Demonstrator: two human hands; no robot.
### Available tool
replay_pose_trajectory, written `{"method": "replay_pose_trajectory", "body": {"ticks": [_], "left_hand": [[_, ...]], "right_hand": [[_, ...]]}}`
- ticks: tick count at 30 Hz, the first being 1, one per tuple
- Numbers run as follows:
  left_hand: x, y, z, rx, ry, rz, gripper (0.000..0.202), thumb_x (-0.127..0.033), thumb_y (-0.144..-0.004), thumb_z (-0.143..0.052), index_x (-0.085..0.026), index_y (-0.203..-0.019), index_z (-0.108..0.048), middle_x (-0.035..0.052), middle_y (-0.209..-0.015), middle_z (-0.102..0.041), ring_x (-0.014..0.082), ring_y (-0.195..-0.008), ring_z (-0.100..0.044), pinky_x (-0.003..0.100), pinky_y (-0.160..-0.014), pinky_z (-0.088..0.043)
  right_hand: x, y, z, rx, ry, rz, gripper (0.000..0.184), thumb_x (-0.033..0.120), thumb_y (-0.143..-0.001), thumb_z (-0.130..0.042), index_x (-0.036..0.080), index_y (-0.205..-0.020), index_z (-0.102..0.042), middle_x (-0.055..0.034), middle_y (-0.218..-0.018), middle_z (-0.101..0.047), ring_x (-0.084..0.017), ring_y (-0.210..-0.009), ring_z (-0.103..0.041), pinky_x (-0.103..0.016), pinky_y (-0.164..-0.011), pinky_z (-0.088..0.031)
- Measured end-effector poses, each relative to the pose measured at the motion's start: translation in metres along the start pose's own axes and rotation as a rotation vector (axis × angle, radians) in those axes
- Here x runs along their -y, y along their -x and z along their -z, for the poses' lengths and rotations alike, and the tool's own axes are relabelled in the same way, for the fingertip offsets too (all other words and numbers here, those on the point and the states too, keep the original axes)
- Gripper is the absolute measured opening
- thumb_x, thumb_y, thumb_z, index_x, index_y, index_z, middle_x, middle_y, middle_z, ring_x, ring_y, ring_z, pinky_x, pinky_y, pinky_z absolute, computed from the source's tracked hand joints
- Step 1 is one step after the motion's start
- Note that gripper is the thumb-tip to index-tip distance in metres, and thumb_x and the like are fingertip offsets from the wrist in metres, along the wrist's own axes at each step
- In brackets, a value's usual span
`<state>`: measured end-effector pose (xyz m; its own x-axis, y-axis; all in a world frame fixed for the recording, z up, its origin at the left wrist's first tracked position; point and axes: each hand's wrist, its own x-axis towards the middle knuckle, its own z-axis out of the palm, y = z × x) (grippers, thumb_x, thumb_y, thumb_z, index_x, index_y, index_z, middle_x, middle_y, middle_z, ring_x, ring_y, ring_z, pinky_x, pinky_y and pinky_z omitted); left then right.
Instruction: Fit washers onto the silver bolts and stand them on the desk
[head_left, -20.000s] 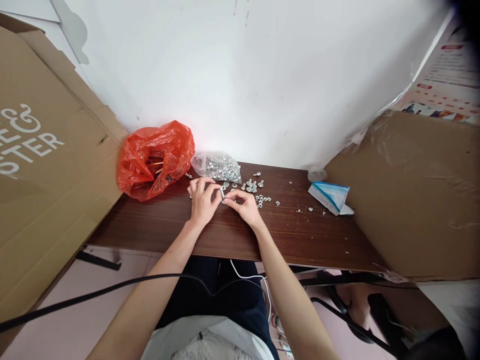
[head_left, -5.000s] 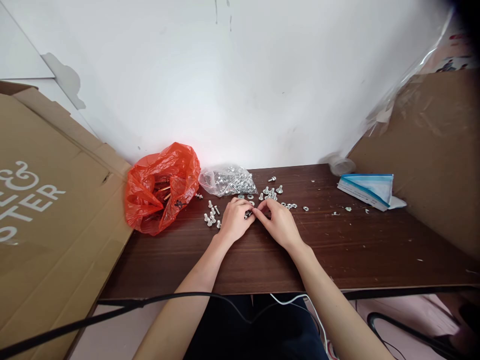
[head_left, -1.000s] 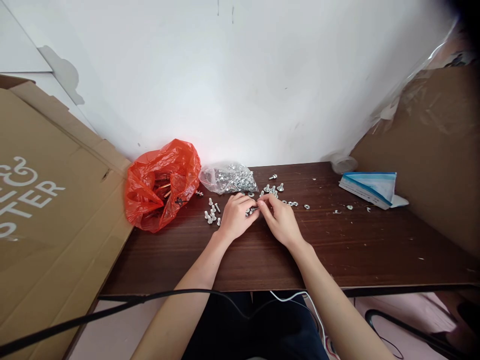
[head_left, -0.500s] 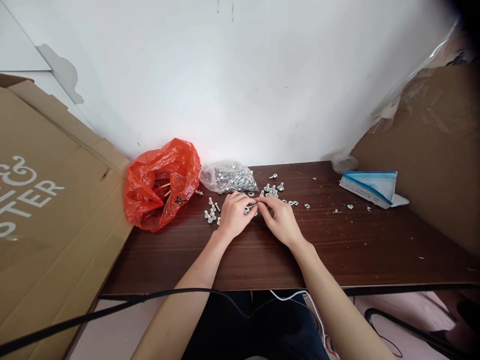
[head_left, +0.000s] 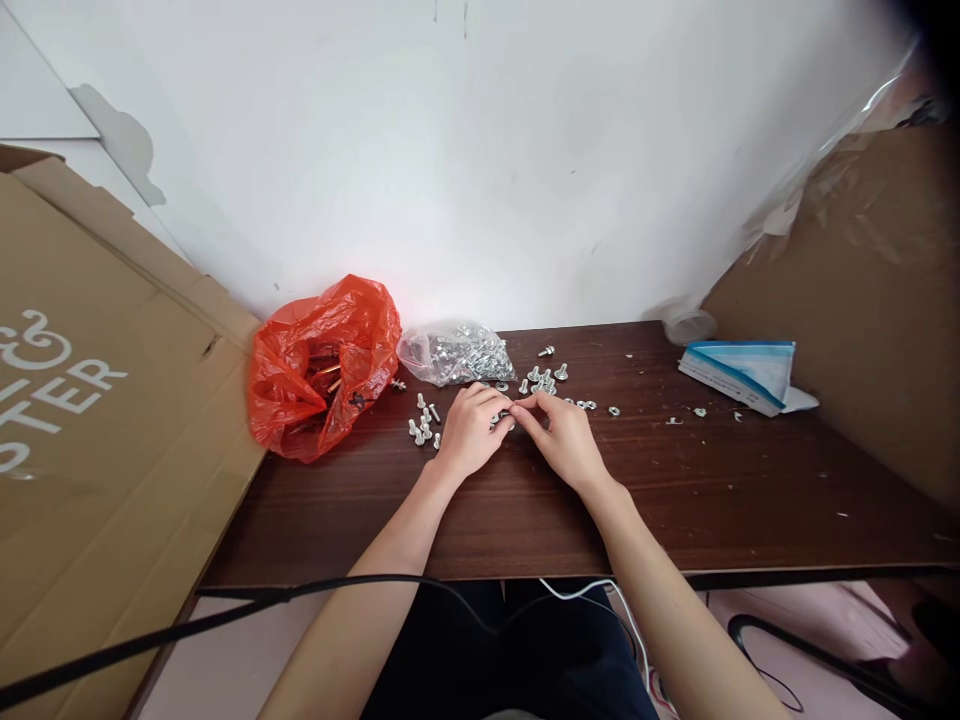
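Observation:
My left hand (head_left: 469,432) and my right hand (head_left: 561,436) meet fingertip to fingertip over the dark wooden table (head_left: 525,510). Both are closed in a pinch on one small silver bolt (head_left: 501,417) held between them. A small group of bolts (head_left: 421,424) lies just left of my left hand. More loose bolts and washers (head_left: 551,377) lie beyond my right hand. A clear plastic bag of silver hardware (head_left: 455,354) rests just behind my fingers.
A red plastic bag (head_left: 324,365) with brass-coloured parts sits at the table's back left. A blue and white packet (head_left: 739,371) lies at the right. Large cardboard sheets (head_left: 90,400) lean on both sides. A black cable (head_left: 225,615) crosses below the front edge.
Over the last second my hands have stayed together on the bolt, with only slight shifts of the fingers. Nothing else on the table has moved.

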<state>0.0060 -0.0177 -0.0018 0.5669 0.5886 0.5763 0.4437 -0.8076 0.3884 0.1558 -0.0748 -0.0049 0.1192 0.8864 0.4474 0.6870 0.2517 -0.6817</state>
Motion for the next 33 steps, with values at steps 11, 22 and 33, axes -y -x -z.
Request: {"method": "replay_pose_trajectory", "body": {"ticks": [11, 22, 33], "left_hand": [[-0.0004, -0.0007, 0.0001, -0.044, 0.049, -0.055, 0.003, -0.016, -0.084, -0.062, -0.017, -0.084, -0.065, 0.0036, -0.086, -0.069, 0.0180, -0.084, -0.055, 0.035, -0.080, -0.047], [-0.0017, -0.0007, -0.0033, -0.039, 0.079, -0.110, 0.011, -0.025, -0.088, -0.061, -0.016, -0.084, -0.066, 0.0037, -0.083, -0.069, 0.0173, -0.081, -0.055, 0.034, -0.079, -0.047], [-0.0015, 0.0007, -0.0047, -0.003, 0.067, -0.111, 0.011, -0.024, -0.088, -0.059, -0.017, -0.084, -0.066, 0.0042, -0.084, -0.069, 0.0174, -0.082, -0.056, 0.035, -0.081, -0.048]], "right_hand": [[0.0009, 0.0008, 0.0017, 0.029, 0.158, -0.066, 0.038, 0.052, -0.094, -0.043, 0.020, -0.075, -0.055, -0.0007, -0.061, -0.062, -0.014, -0.051, -0.051, -0.024, -0.056, -0.032], [0.0007, 0.0013, 0.0020, 0.045, 0.213, -0.059, 0.052, 0.051, -0.098, -0.029, 0.019, -0.062, -0.049, -0.0019, -0.056, -0.055, -0.012, -0.050, -0.042, -0.025, -0.054, -0.024], [0.0035, 0.0017, 0.0013, 0.077, 0.196, -0.135, 0.060, 0.055, -0.097, -0.026, 0.019, -0.059, -0.053, -0.0036, -0.057, -0.058, -0.012, -0.051, -0.044, -0.026, -0.055, -0.025]]}}
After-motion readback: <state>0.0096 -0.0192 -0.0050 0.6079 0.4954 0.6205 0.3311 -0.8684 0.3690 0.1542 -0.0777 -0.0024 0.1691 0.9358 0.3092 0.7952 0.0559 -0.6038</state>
